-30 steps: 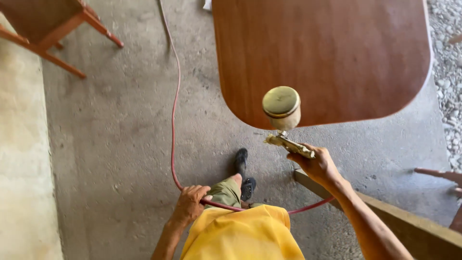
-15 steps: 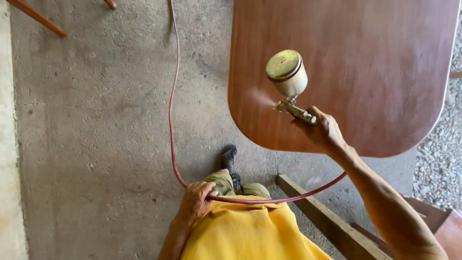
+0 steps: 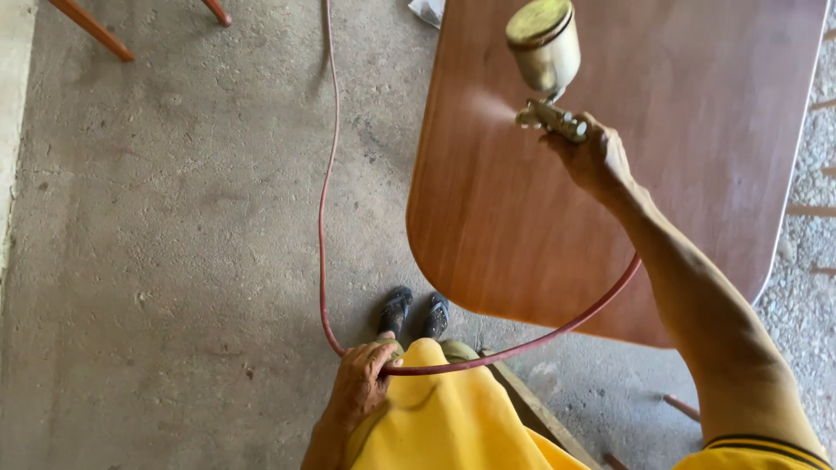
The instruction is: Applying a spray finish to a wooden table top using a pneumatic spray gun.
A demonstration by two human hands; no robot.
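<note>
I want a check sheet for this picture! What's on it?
Surface: glossy brown wooden tabletop with rounded corners over grey concrete floor.
Job's things: metal spray gun with round cup, mist at its nozzle.
Clutter: white scrap by the far edge.
Grippers: right hand grips the gun; left hand holds the hose.
Cables: thin red hose trails across the floor.
Surroundings: reddish wooden legs; gravel.
</note>
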